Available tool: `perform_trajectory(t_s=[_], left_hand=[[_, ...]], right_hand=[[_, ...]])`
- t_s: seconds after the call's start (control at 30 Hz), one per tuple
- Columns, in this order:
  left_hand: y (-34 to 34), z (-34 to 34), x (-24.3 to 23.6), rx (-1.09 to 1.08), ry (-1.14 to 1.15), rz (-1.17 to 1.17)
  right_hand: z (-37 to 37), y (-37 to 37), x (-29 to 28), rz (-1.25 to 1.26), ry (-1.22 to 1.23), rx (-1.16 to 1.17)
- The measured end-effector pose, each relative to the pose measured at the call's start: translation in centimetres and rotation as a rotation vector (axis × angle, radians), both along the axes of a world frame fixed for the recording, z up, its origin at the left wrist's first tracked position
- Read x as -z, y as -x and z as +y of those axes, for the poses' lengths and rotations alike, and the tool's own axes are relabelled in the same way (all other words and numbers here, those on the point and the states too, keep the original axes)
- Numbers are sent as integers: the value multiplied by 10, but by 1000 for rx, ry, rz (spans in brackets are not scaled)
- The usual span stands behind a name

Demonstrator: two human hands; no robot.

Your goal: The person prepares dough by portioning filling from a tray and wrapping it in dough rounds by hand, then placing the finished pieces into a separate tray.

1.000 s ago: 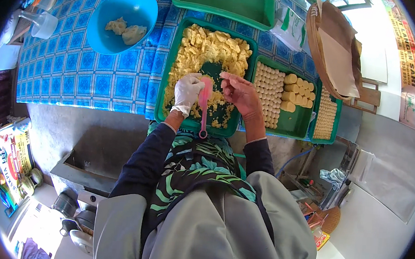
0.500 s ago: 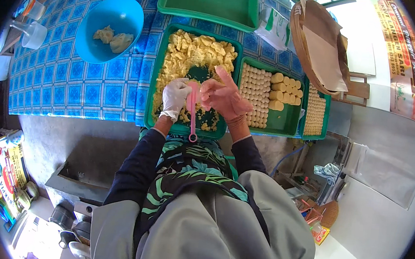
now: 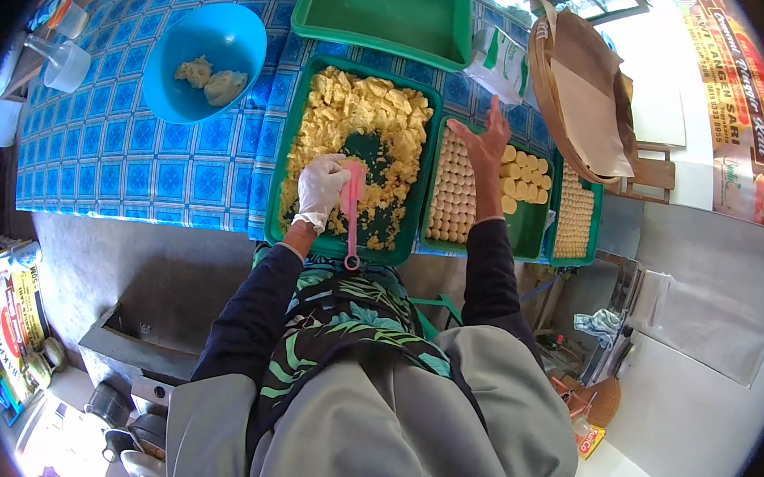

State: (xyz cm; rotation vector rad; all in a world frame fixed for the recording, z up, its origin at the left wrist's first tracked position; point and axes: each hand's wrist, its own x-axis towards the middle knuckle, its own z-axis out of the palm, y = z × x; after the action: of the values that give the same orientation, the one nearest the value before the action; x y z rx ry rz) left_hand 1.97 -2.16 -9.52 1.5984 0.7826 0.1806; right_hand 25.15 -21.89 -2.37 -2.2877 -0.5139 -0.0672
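Note:
My left hand (image 3: 321,187), in a white glove, is closed on a pink plastic scoop (image 3: 353,223) whose handle with a ringed end points toward me. It is over a green tray (image 3: 280,163) of crumbly yellow filling (image 3: 366,94), which has a bare patch in its middle. My bare right hand (image 3: 484,148) reaches over the second green tray (image 3: 530,237), thumb and fingers apart, with nothing seen in it. Under and beside it are rows of small pale balls (image 3: 450,190). Larger yellow cylinders (image 3: 523,180) stand to their right.
A blue bowl (image 3: 167,60) with two dough lumps sits at the left. Behind are another green tray (image 3: 382,14) and a white and green package (image 3: 497,64). A round woven tray (image 3: 582,93) leans at the right, near a third tray of balls (image 3: 574,218).
My right hand has moved away from the scoop, to the right and farther out, over the tray of balls. My left hand stays over the filling with the scoop.

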Motion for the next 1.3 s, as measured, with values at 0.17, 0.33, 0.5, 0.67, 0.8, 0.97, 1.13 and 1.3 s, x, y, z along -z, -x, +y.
perform_trajectory(t_s=[0.17, 0.33, 0.5, 0.67, 0.8, 0.97, 1.13, 1.3], left_hand=[[3, 3, 0, 2, -9, 13], [0, 0, 0, -6, 27, 8], [3, 3, 2, -8, 17, 19], [1, 1, -2, 17, -58, 21], [1, 1, -3, 7, -92, 4], [3, 2, 5, 42, -106, 38], [2, 1, 9, 11, -18, 38], [-1, 3, 10, 8, -76, -14]], right_hand=[[28, -10, 3, -42, 396, 300], [39, -20, 22, 25, 438, 503], [66, -18, 21, 158, 363, 623], [72, -18, 32, 132, 355, 759], [77, -17, 22, 192, 234, 765], [59, 4, -4, -42, 228, 775], [31, 113, 9, -263, 37, -195], [60, 215, 16, 195, 459, -270]])
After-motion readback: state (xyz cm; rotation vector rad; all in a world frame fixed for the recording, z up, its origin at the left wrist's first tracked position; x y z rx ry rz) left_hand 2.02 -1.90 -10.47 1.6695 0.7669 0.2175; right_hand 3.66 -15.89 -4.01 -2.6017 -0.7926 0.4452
